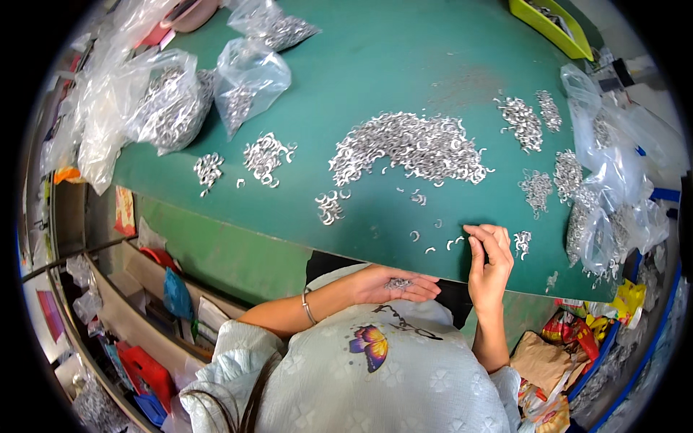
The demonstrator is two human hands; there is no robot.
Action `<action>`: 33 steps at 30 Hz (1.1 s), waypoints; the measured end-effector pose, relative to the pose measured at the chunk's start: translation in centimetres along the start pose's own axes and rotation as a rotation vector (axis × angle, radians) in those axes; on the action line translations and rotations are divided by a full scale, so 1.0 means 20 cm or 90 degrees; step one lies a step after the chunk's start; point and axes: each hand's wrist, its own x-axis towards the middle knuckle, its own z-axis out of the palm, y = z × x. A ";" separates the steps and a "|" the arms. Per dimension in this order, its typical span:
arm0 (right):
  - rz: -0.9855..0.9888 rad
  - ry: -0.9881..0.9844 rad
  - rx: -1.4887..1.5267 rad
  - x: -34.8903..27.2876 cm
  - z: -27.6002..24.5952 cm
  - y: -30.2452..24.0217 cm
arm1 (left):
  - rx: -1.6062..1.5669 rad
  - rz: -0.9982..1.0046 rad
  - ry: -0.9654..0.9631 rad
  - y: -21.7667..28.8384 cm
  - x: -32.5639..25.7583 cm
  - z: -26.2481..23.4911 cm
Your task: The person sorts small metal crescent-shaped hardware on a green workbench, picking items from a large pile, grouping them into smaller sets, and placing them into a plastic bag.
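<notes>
My left hand (386,284) lies palm up at the table's near edge, fingers stretched out flat. A little heap of tiny silvery metal pieces (398,283) rests on its palm. Over the tabletop, my right hand (491,261) has its thumb and forefinger drawn together in a pinch; whatever is between them is too small to make out. Just left of those fingertips lie a few loose curved metal pieces (450,245). A small cluster of metal pieces (522,243) sits right of the hand. Farther back spreads a large pile of curved metal pieces (411,144).
Smaller piles (266,156) dot the green table (346,72). Clear plastic bags of metal parts (170,108) stand at the left, with more bags (606,195) at the right edge. A yellow-green tray (552,29) is far right. Shelving (137,281) stands left below the table.
</notes>
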 end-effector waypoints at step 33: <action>-0.007 -0.005 0.008 0.41 -0.39 0.14 | 0.075 -0.035 -0.018 0.01 0.00 -0.02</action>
